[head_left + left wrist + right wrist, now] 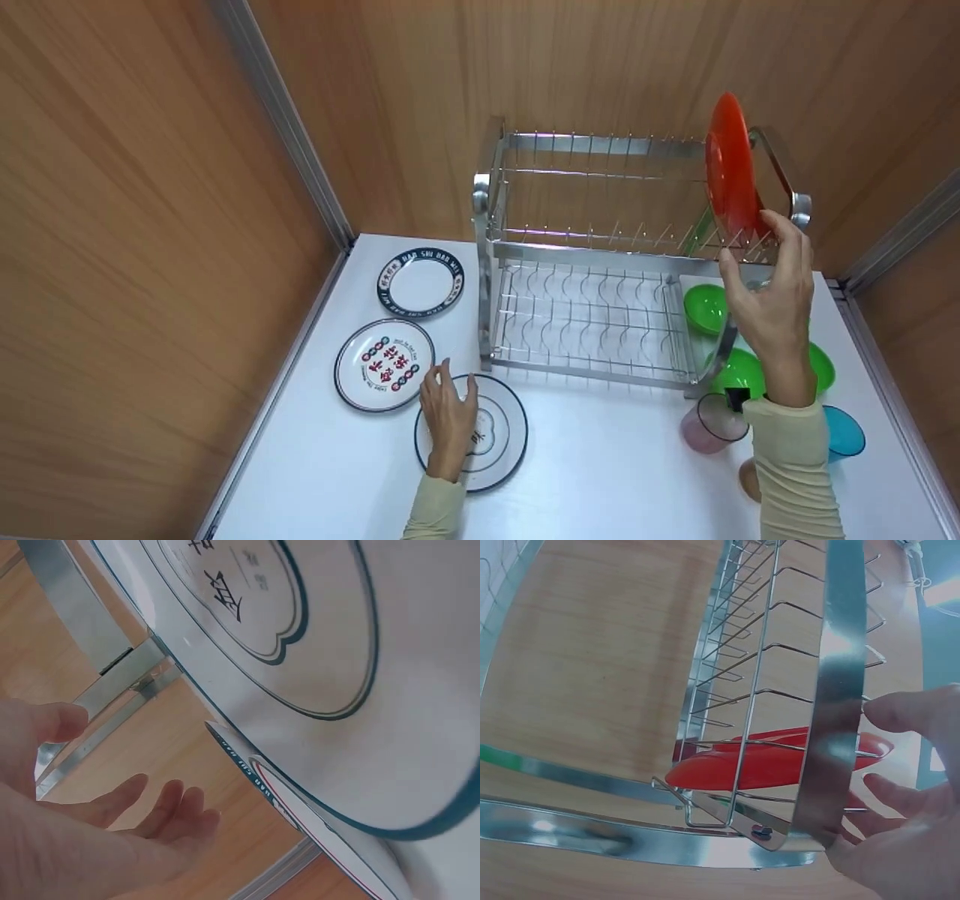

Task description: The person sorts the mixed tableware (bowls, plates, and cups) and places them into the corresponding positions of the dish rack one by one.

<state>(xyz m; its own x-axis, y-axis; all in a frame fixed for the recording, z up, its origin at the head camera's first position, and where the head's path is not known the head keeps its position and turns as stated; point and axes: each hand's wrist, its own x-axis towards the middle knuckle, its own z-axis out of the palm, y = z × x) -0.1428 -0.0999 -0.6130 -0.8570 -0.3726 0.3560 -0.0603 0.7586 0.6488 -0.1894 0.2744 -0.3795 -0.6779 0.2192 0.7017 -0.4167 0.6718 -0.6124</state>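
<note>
A red plate (729, 169) stands on edge in the right end of the dish rack's upper tier. My right hand (776, 296) is at its front edge, thumb and fingers spread apart. In the right wrist view, the red plate (761, 765) lies between the wires, its near end between my thumb and fingers with gaps on both sides. Above a white plate with a dark rim and a printed emblem (499, 450), my left hand (450, 416) hovers, its fingers loosely bent around nothing. The left wrist view shows that plate (330, 757) beside the left hand (112, 817).
The two-tier metal rack (592, 259) stands against the wooden back wall. Left of it lie a blue-rimmed plate (420, 283) and a plate with red characters (385, 367). Green bowls (705, 309), a pink cup (712, 426) and a blue cup (845, 433) stand at the right.
</note>
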